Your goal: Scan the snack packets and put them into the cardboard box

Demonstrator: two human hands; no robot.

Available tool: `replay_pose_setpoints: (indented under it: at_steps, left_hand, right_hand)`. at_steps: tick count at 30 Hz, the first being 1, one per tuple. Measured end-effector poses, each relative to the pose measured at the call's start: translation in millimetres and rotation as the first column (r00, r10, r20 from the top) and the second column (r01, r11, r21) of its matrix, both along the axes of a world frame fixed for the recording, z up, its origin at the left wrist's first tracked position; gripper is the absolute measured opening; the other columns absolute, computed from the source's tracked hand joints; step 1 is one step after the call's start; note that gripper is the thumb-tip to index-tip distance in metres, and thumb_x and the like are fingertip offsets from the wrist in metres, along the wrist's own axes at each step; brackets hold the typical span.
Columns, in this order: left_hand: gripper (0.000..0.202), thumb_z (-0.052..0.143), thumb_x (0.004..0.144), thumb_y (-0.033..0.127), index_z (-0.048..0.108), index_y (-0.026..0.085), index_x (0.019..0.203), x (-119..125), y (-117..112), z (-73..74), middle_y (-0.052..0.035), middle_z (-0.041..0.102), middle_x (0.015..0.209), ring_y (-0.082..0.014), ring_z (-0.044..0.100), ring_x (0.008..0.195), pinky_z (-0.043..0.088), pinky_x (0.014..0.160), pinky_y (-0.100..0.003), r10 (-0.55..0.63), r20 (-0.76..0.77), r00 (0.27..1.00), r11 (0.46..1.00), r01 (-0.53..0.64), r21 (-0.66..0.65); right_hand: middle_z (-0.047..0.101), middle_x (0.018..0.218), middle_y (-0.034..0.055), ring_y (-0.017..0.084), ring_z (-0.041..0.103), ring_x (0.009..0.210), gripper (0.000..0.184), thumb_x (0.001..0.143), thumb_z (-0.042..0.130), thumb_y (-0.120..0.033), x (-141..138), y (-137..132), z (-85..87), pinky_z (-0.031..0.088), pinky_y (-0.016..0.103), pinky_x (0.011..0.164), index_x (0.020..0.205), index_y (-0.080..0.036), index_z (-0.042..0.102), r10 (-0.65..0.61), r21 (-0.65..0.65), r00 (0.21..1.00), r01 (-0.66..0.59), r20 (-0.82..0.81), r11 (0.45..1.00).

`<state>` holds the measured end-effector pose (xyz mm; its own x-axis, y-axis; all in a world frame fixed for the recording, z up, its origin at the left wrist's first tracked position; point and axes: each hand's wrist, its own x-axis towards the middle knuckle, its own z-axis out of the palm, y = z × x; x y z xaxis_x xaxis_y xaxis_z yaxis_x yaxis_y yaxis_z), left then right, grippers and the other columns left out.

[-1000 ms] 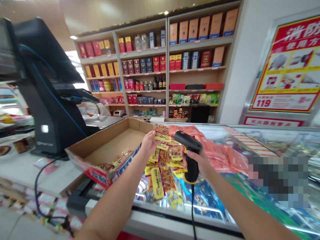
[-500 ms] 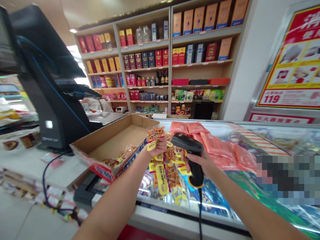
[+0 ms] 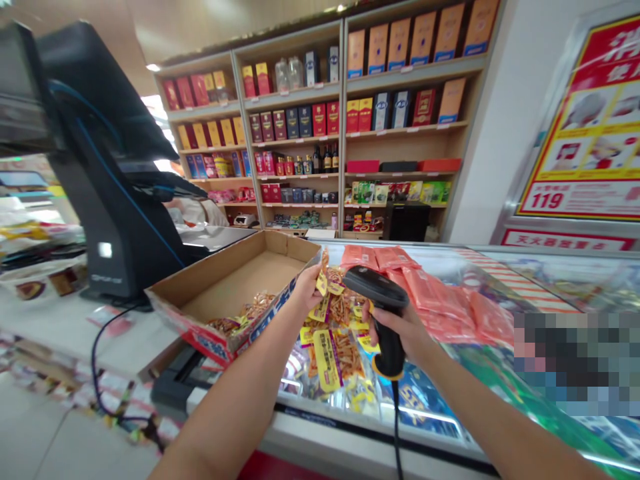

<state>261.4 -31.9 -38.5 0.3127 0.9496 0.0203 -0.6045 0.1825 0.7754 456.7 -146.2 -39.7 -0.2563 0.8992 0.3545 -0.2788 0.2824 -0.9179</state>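
My left hand [image 3: 306,288] pinches one small yellow snack packet [image 3: 324,275], lifted just above a heap of like snack packets [image 3: 334,340] on the glass freezer lid [image 3: 505,293]. My right hand [image 3: 403,330] grips a black corded barcode scanner [image 3: 381,313], its head turned toward the lifted packet, a few centimetres to the right of it. An open cardboard box [image 3: 235,287] with several snack packets in its near corner lies left of my left hand.
A black checkout terminal [image 3: 107,180] stands on the counter at left, its cable trailing down. Orange-pink packets [image 3: 440,300] lie on the lid behind the scanner. Shelves of boxed goods [image 3: 340,127] line the back wall. A red and yellow poster [image 3: 585,133] hangs at right.
My left hand picked one packet out of the heap, raised it and turned it edge-on toward the scanner. The scanner stayed almost in place.
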Motion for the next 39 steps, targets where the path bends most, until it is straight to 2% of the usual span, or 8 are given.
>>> replay_pose_setpoints:
  at_steps: [2,4,7,11,17,27,32,39]
  left_hand:
    - [0.023,0.067,0.077,0.024,0.045,0.017,0.073,4.0,-0.7,4.7,0.0083,0.042,0.051,-0.0022,0.035,0.032,0.012,0.031,-0.012,0.257,-0.018,0.966,0.964,-0.255,0.075]
    - [0.024,0.069,0.075,0.024,0.045,0.018,0.078,6.8,-1.3,5.5,0.0071,0.050,0.059,-0.0041,0.046,0.036,0.018,0.032,-0.012,0.438,-0.033,0.898,0.894,-0.431,0.124]
    - [0.028,0.071,0.073,0.020,0.044,0.021,0.080,9.4,-3.6,0.8,0.0061,0.056,0.067,-0.0098,0.059,0.046,0.032,0.036,-0.014,0.555,-0.087,0.827,0.818,-0.524,0.237]
    - [0.023,0.070,0.073,0.017,0.048,0.022,0.080,13.2,-9.1,-8.0,0.0047,0.059,0.072,-0.0135,0.065,0.054,0.044,0.044,-0.019,0.535,-0.158,0.830,0.802,-0.440,0.404]
    - [0.017,0.068,0.075,0.019,0.054,0.023,0.084,19.6,-15.4,-12.6,0.0053,0.060,0.067,-0.0134,0.063,0.052,0.048,0.047,-0.021,0.488,-0.301,0.819,0.794,-0.274,0.543]
    - [0.017,0.068,0.074,0.017,0.052,0.022,0.077,20.6,-21.6,-9.6,0.0055,0.058,0.065,-0.0126,0.063,0.051,0.044,0.044,-0.019,0.478,-0.337,0.811,0.801,-0.246,0.546]
    - [0.017,0.064,0.077,0.023,0.047,0.023,0.078,21.0,-19.7,-11.1,0.0052,0.058,0.062,-0.0154,0.066,0.054,0.044,0.043,-0.020,0.502,-0.380,0.777,0.782,-0.219,0.584]
    - [0.022,0.059,0.079,0.034,0.041,0.023,0.080,20.2,-13.5,-16.6,0.0079,0.055,0.062,-0.0140,0.065,0.052,0.048,0.043,-0.021,0.542,-0.399,0.740,0.746,-0.204,0.634]
  right_hand:
    - [0.065,0.070,0.0022,0.012,0.057,0.039,0.035,0.067,0.077,-0.047,1.1,2.5,0.6,0.047,0.025,0.039,0.078,-0.016,0.063,-0.048,-0.017,0.999,0.048,-0.008,0.999]
    - [0.065,0.070,0.0024,0.012,0.057,0.039,0.034,0.068,0.076,-0.046,2.7,3.6,2.0,0.047,0.025,0.039,0.077,-0.016,0.063,-0.065,-0.026,0.998,0.065,-0.002,0.998]
    - [0.064,0.071,0.0021,0.012,0.058,0.041,0.033,0.068,0.076,-0.044,4.3,2.9,4.6,0.046,0.025,0.040,0.078,-0.016,0.063,-0.073,-0.011,0.997,0.073,-0.002,0.997]
    - [0.065,0.070,0.0019,0.012,0.058,0.040,0.032,0.068,0.075,-0.044,4.2,-0.2,8.1,0.047,0.026,0.040,0.078,-0.016,0.063,-0.057,-0.011,0.998,0.057,0.001,0.998]
    - [0.061,0.056,-0.0006,0.013,0.056,0.038,0.031,0.068,0.074,-0.045,3.6,-4.0,12.8,0.047,0.026,0.042,0.077,-0.017,0.062,-0.032,-0.017,0.999,0.032,0.016,0.999]
    - [0.064,0.061,0.0010,0.012,0.057,0.038,0.031,0.066,0.076,-0.044,3.9,0.2,10.0,0.045,0.024,0.039,0.069,-0.016,0.063,-0.088,-0.052,0.996,0.088,0.009,0.995]
    - [0.061,0.054,-0.0009,0.012,0.056,0.038,0.030,0.069,0.074,-0.043,4.7,-0.5,12.1,0.045,0.023,0.040,0.068,-0.016,0.061,-0.067,-0.026,0.998,0.068,0.009,0.997]
    - [0.063,0.058,0.0000,0.012,0.058,0.038,0.031,0.067,0.075,-0.043,6.1,1.0,11.9,0.044,0.022,0.039,0.069,-0.016,0.062,-0.103,-0.018,0.995,0.103,-0.010,0.995]
